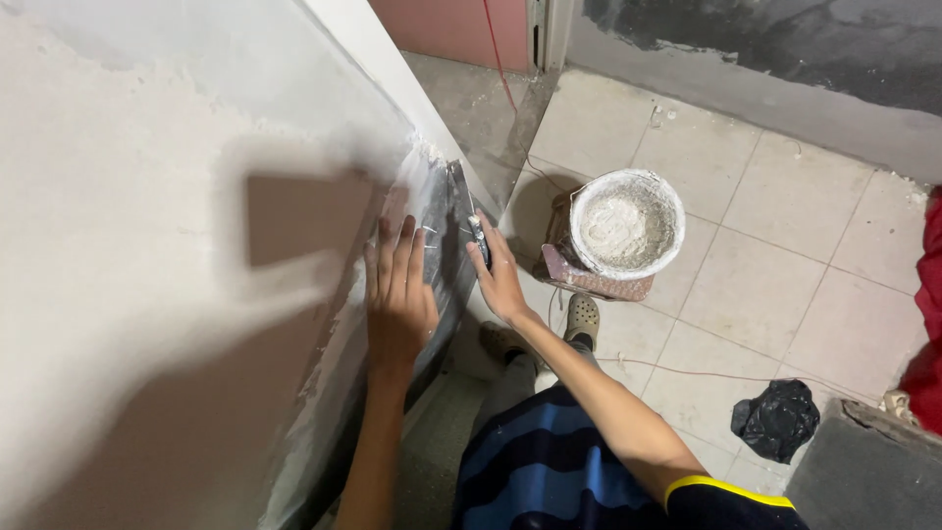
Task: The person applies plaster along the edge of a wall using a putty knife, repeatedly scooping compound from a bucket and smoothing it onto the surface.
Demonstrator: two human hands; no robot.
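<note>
Head view: two hands (400, 294) (498, 278), one trowel (461, 211).

The wide dark metal plastering blade (444, 257) is lying flat on the wall, its lower part disappearing behind the left hand (397, 294) and forearm toward seven o'clock. Its handle (479, 238) is mostly vanishing inside the right hand (500, 280), so the handle's shape is staying unclear. At three o'clock, a red cloth-like shape (927, 324) is getting cut off by the edge. Below the white plaster-filled bucket (626, 223), the pinkish stand (589, 275) is largely hiding. One grey clog (583, 316) is showing; the other foot (500, 341) is half covered.
</note>
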